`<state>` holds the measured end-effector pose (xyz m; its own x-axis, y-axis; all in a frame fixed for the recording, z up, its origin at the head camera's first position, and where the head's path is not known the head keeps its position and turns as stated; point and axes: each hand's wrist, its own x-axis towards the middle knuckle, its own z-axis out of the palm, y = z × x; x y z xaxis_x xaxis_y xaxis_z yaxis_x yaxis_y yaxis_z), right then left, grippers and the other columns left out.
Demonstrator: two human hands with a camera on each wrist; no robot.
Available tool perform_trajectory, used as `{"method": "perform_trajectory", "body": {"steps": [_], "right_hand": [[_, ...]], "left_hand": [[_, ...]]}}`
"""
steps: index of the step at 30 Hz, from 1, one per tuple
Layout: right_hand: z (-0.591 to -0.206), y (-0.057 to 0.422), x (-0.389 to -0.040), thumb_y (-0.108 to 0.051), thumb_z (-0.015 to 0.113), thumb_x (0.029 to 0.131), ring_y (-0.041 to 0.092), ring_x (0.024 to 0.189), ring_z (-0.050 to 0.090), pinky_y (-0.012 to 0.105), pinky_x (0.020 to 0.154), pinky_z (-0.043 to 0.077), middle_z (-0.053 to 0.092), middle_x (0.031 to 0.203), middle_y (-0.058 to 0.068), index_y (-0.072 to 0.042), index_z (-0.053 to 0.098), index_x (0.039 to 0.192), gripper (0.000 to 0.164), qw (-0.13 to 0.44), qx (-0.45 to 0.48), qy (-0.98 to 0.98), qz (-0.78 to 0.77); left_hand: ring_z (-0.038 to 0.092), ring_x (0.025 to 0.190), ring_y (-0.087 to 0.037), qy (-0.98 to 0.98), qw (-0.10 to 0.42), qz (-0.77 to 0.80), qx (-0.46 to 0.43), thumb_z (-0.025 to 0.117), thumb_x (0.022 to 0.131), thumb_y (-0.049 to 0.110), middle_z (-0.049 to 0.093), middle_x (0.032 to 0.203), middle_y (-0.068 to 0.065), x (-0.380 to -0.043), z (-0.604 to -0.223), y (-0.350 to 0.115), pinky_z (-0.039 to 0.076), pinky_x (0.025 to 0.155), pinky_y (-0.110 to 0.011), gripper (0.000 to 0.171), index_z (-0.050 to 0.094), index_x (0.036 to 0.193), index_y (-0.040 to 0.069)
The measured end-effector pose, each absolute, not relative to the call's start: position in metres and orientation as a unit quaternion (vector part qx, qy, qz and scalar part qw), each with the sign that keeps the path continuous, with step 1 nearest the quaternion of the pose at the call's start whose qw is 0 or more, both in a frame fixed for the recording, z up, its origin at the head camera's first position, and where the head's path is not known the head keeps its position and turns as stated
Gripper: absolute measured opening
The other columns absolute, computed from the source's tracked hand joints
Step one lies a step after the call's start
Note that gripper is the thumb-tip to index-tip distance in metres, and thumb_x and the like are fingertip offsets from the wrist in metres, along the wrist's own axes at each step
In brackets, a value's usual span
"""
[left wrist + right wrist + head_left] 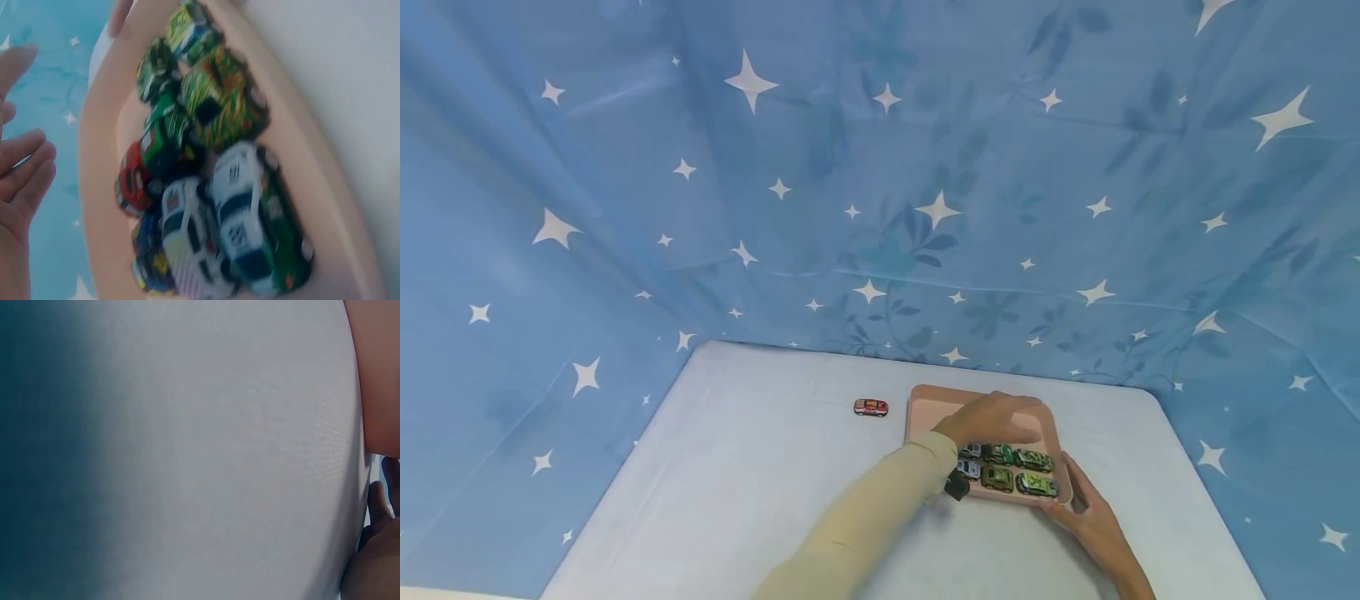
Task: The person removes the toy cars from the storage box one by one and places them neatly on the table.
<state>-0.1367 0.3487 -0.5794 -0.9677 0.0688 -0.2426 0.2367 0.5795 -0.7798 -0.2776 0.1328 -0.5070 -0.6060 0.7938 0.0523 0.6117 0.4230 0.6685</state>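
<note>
My left hand point(996, 417) reaches over a pink tray point(931, 400); in the left wrist view its thumb and fingers stand apart, with nothing seen between them. Toy cars stand inside, among them a lime one point(1037, 484), an olive one point(997, 477) and a green one point(1000, 454). The left wrist view adds a white-and-green car point(240, 212), a white car point(190, 237) and a red one point(132, 181). My right hand point(1090, 517) grips the tray's near right corner, thumb at the front edge, fingers along the right side.
A red toy car point(871, 407) lies on the white table point(760, 450), left of the tray. Blue cloth with white stars point(850, 167) hangs behind the table and at both sides. The left sleeve point(865, 517) crosses the front and hides part of the tray.
</note>
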Motion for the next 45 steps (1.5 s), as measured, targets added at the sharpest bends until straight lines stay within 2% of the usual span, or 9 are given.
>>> {"method": "perform_trajectory", "body": {"steps": [3,8,13,17,21,28,38,45], "right_hand": [[-0.579,0.349,-0.136,-0.047,0.067,0.09,0.049,0.144,0.01,0.074,0.105,0.015,0.011,0.161,0.021,-0.033,-0.002,0.158,0.097,0.092,0.085,0.884,-0.45],[-0.58,0.35,-0.137,-0.047,0.067,0.09,0.049,0.144,0.012,0.074,0.104,0.016,0.013,0.161,0.02,-0.034,0.001,0.158,0.095,0.084,0.08,0.886,-0.45],[-0.58,0.351,-0.137,-0.046,0.067,0.09,0.049,0.144,0.011,0.074,0.104,0.014,0.014,0.161,0.02,-0.032,0.003,0.158,0.094,0.081,0.079,0.884,-0.454],[-0.581,0.35,-0.138,-0.047,0.068,0.089,0.047,0.145,0.01,0.072,0.107,0.013,0.012,0.161,0.019,-0.032,0.002,0.158,0.096,0.084,0.084,0.883,-0.455],[-0.582,0.35,-0.139,-0.048,0.067,0.089,0.047,0.145,0.011,0.07,0.109,0.013,0.01,0.162,0.019,-0.032,0.002,0.158,0.096,0.085,0.086,0.885,-0.45],[-0.579,0.348,-0.135,-0.051,0.067,0.087,0.048,0.145,0.01,0.072,0.108,0.009,0.009,0.161,0.02,-0.031,0.002,0.158,0.099,0.095,0.099,0.89,-0.435],[-0.578,0.349,-0.134,-0.048,0.067,0.089,0.046,0.145,0.011,0.07,0.11,0.012,0.01,0.162,0.018,-0.032,0.004,0.158,0.095,0.084,0.092,0.887,-0.444],[-0.58,0.347,-0.135,-0.049,0.067,0.089,0.047,0.145,0.012,0.071,0.108,0.015,0.01,0.162,0.019,-0.031,0.004,0.158,0.096,0.082,0.098,0.887,-0.443]], "left_hand": [[0.044,0.132,-0.003,0.829,0.143,0.337,0.423,0.058,0.097,0.044,0.045,0.147,0.013,-0.273,-0.509,0.139,0.039,0.103,-0.021,0.054,0.045,0.147,0.027],[0.052,0.123,-0.003,0.832,0.118,0.306,0.447,0.062,0.097,0.036,0.049,0.144,0.011,-0.27,-0.514,0.15,0.043,0.097,-0.017,0.047,0.052,0.141,0.023],[0.058,0.113,-0.001,0.846,0.125,0.285,0.433,0.061,0.096,0.037,0.055,0.138,0.011,-0.267,-0.521,0.158,0.047,0.092,-0.018,0.044,0.055,0.138,0.025],[0.055,0.119,-0.001,0.861,0.145,0.268,0.408,0.059,0.095,0.044,0.053,0.139,0.014,-0.262,-0.523,0.162,0.045,0.097,-0.021,0.051,0.051,0.142,0.027],[0.051,0.124,-0.001,0.868,0.149,0.254,0.4,0.059,0.094,0.048,0.053,0.139,0.016,-0.259,-0.525,0.166,0.043,0.1,-0.022,0.051,0.053,0.141,0.028],[0.059,0.102,0.005,0.871,0.136,0.218,0.419,0.059,0.096,0.044,0.064,0.117,0.017,-0.255,-0.529,0.172,0.048,0.087,-0.016,0.035,0.064,0.127,0.029],[0.057,0.095,0.008,0.878,0.115,0.187,0.426,0.066,0.093,0.038,0.066,0.104,0.022,-0.254,-0.541,0.174,0.045,0.087,-0.012,0.025,0.071,0.115,0.03],[0.059,0.094,0.007,0.876,0.107,0.19,0.431,0.067,0.093,0.028,0.067,0.106,0.02,-0.257,-0.549,0.176,0.047,0.083,-0.013,0.023,0.071,0.116,0.029]]}}
